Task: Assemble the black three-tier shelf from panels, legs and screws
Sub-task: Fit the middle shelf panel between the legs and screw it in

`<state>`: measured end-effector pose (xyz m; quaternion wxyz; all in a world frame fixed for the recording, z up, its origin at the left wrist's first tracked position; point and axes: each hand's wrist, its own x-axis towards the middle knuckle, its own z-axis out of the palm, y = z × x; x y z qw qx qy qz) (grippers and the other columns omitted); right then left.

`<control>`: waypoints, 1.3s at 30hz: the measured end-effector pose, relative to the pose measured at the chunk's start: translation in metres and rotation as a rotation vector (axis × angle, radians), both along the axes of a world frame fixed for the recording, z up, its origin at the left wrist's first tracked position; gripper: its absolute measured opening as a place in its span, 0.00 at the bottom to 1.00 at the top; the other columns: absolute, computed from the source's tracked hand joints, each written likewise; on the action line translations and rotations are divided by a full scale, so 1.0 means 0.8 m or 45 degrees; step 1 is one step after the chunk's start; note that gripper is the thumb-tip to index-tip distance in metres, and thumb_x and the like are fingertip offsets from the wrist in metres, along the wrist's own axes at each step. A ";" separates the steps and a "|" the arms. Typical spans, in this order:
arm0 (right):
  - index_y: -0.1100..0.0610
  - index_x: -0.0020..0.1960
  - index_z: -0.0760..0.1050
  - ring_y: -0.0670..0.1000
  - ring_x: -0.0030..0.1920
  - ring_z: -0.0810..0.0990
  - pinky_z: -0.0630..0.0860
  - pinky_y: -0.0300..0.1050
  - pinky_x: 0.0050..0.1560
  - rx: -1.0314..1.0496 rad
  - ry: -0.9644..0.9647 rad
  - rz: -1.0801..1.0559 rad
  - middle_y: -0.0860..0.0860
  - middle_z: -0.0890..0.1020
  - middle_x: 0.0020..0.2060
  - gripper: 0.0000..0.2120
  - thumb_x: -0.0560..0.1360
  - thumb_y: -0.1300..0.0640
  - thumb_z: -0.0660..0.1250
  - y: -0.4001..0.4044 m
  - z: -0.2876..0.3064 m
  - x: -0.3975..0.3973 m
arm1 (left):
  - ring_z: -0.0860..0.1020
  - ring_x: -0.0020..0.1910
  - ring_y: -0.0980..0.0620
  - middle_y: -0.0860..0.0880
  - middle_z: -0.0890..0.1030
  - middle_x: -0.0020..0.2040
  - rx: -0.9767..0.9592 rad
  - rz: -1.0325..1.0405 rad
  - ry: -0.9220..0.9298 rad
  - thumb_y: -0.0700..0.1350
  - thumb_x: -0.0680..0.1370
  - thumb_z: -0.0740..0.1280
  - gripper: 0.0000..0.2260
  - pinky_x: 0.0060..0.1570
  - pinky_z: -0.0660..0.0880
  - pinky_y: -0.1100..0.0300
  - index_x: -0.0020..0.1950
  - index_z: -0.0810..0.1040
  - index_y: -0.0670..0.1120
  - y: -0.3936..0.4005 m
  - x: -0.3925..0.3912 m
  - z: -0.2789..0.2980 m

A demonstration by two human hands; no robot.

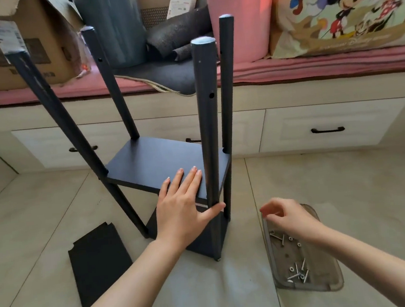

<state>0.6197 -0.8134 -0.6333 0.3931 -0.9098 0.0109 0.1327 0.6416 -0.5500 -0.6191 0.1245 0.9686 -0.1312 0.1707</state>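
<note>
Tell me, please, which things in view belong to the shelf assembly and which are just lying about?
Belonging to the job:
- shelf frame, steadied by the left hand
- loose panel on the floor
- tray of screws, under the right hand

Lying about:
- cardboard box
- grey bin
- pink bin
- cartoon bag

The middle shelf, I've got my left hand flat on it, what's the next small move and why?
Probably bring the right hand, which seems to pinch something small over the screw tray, to the near leg at the shelf. The left hand steadies that corner, and screws remain in the tray.
</note>
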 end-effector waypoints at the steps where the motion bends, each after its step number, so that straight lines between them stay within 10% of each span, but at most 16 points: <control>1: 0.49 0.54 0.78 0.43 0.50 0.80 0.73 0.34 0.51 -0.080 0.057 -0.007 0.44 0.83 0.50 0.09 0.78 0.60 0.67 -0.016 -0.019 -0.003 | 0.58 0.80 0.50 0.54 0.65 0.78 -0.009 0.012 -0.018 0.77 0.73 0.51 0.42 0.78 0.51 0.50 0.78 0.66 0.51 -0.004 0.000 -0.001; 14: 0.56 0.54 0.79 0.52 0.54 0.81 0.74 0.39 0.50 -0.579 0.517 0.309 0.54 0.82 0.54 0.07 0.77 0.61 0.66 -0.089 -0.207 -0.018 | 0.68 0.75 0.45 0.48 0.76 0.71 -0.033 0.093 -0.219 0.70 0.75 0.59 0.36 0.75 0.59 0.44 0.69 0.78 0.44 -0.034 -0.002 -0.018; 27: 0.58 0.65 0.75 0.58 0.63 0.77 0.75 0.48 0.58 -0.961 0.400 0.611 0.57 0.77 0.63 0.16 0.77 0.59 0.66 -0.083 -0.255 -0.013 | 0.68 0.75 0.44 0.47 0.76 0.71 -0.012 0.090 -0.246 0.69 0.75 0.61 0.34 0.75 0.58 0.44 0.70 0.77 0.45 -0.036 -0.003 -0.018; 39: 0.54 0.58 0.65 0.53 0.45 0.78 0.74 0.46 0.45 -0.580 0.194 0.265 0.52 0.76 0.46 0.07 0.81 0.57 0.59 -0.082 -0.177 -0.013 | 0.65 0.77 0.45 0.49 0.73 0.74 0.032 0.098 -0.120 0.72 0.75 0.57 0.37 0.76 0.55 0.46 0.73 0.75 0.47 -0.033 -0.004 -0.015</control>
